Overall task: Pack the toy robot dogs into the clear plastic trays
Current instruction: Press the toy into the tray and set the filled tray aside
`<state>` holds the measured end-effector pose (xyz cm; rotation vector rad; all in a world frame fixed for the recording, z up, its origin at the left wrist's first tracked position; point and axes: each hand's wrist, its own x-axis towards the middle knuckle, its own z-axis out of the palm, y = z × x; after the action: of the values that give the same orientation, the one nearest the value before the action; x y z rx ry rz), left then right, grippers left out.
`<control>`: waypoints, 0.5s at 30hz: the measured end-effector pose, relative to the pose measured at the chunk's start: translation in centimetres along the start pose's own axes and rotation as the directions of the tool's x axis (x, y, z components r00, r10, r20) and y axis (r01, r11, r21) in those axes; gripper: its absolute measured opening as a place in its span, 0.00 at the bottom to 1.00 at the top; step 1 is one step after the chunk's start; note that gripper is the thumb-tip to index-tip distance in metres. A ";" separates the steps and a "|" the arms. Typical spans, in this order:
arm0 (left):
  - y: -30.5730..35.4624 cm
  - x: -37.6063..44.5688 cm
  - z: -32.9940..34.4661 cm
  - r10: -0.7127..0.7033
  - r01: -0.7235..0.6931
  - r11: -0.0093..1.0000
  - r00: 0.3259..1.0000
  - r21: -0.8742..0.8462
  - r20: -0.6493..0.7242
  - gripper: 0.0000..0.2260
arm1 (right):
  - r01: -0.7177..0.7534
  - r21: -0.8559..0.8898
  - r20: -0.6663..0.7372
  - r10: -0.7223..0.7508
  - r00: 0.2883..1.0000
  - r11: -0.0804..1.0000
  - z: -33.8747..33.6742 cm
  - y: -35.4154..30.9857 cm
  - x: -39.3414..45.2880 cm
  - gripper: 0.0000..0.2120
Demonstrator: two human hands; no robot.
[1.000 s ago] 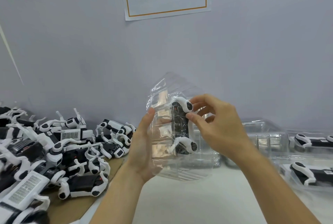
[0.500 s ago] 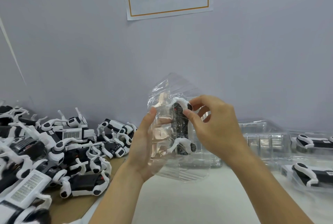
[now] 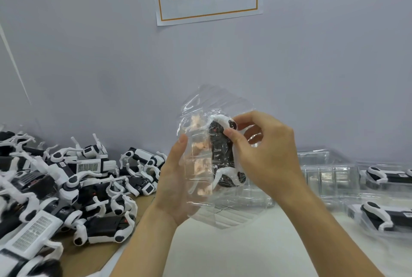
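While held upright at frame centre, tray: clear plastic tray (image 3: pixel 219 165) stays in place
Left hand: left hand (image 3: pixel 176 184) still grips its left edge
Right hand: right hand (image 3: pixel 263 154) has slid its thumb up, pinching the toy robot dog's (image 3: pixel 221 154) upper white leg
Meaning: dog nearly seated

The thin clear plastic tray (image 3: pixel 225 205) is glossy and crinkled, the black-and-white plastic toy robot dog (image 3: pixel 221 154) inside it smooth; the brown cardboard sheet (image 3: pixel 89 254) at near left is matt.

White table (image 3: pixel 256 250) with cardboard (image 3: pixel 93 256) (left), packed trays (image 3: pixel 383 216)
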<state>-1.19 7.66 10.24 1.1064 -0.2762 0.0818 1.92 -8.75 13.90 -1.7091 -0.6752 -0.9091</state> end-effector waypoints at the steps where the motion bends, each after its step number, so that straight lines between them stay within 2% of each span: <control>1: 0.1 0.0 0.1 -0.003 0.003 1.000 1.000 -0.008 -0.003 0.27 | -0.002 0.000 0.012 0.002 1.000 1.000 -0.1 0.0 0.0 0.05; 8: 0.1 0.0 0.1 -0.008 0.007 1.000 0.998 -0.004 -0.058 0.32 | 0.003 0.021 0.060 -0.005 0.998 1.000 -0.6 0.0 0.0 0.05; 10: 0.1 -0.1 0.0 0.000 0.000 1.000 1.000 0.000 -0.023 0.32 | 0.000 0.036 0.071 -0.002 0.997 0.999 -0.7 -0.1 0.1 0.04; 15: 0.4 0.1 -0.2 0.011 -0.014 0.997 0.999 0.077 0.048 0.22 | -0.086 0.013 0.176 0.082 0.981 0.996 -1.7 0.7 0.4 0.05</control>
<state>-1.17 8.06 10.53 1.1844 -0.3245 0.0779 2.28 -10.56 14.14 -1.7997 -0.7203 -0.6960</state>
